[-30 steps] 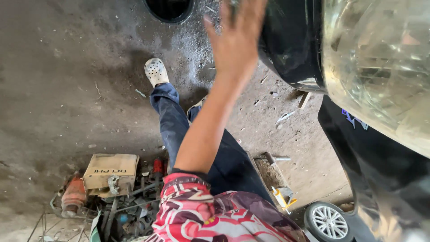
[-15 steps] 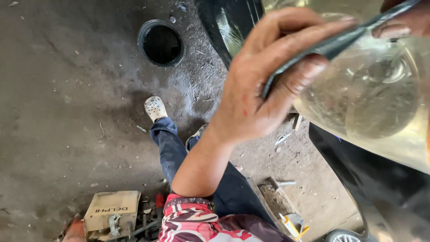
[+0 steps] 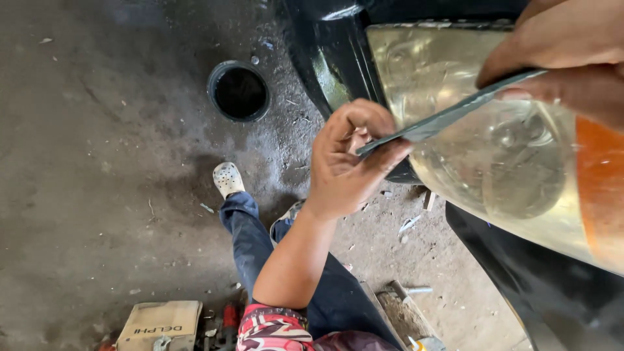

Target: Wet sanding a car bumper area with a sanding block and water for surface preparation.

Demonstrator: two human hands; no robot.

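Note:
I hold a thin dark strip (image 3: 448,117) stretched between both hands in front of a car's clear headlight (image 3: 494,162). My left hand (image 3: 348,162) pinches the strip's lower left end, fingers curled around it. At the top right corner, my right hand (image 3: 565,52) grips the strip's other end against the headlight lens. The headlight has an orange section (image 3: 601,188) at its right side and sits in a black car body (image 3: 325,58). Below my arm are my legs in blue jeans (image 3: 260,253) and a white perforated shoe (image 3: 229,179).
A round black container (image 3: 239,91) stands on the dirty concrete floor beyond my shoe. A cardboard box (image 3: 161,322) and red-handled tools (image 3: 229,318) lie at the lower left. Scraps and a board (image 3: 403,309) lie by the car's black bumper (image 3: 539,279).
My left hand came down from high up and closed on the strip's end, then slid lower and left. My right hand came into view holding the other end. The view tilted downward.

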